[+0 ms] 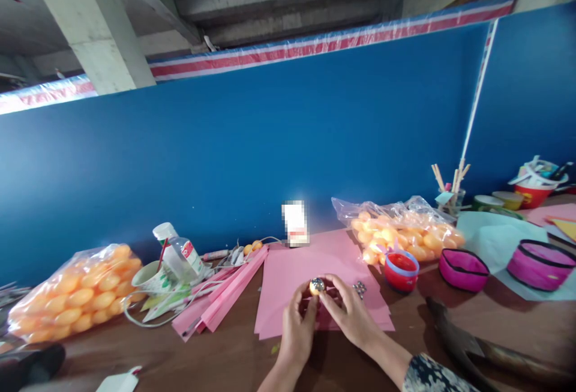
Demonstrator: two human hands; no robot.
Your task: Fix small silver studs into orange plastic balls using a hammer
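Observation:
Both my hands meet over the pink paper sheets (288,272). Between my fingertips is a small yellowish ball with a shiny silver piece on top (317,287). My left hand (298,323) has its fingers closed on the ball from the left. From the right, my right hand (351,314) has its thumb and fingers curled in against it, and the fingers partly cover the paper behind. A few small silver ornaments (359,289) lie on the paper just beyond my right hand.
Clear bags of orange balls stand left (81,296) and right (405,236). A bottle (182,257), a paper cup (153,277) and folded pink strips (234,296) are at left. A red cup (401,272) and magenta baskets (463,270) sit right. A blue partition (270,152) stands behind.

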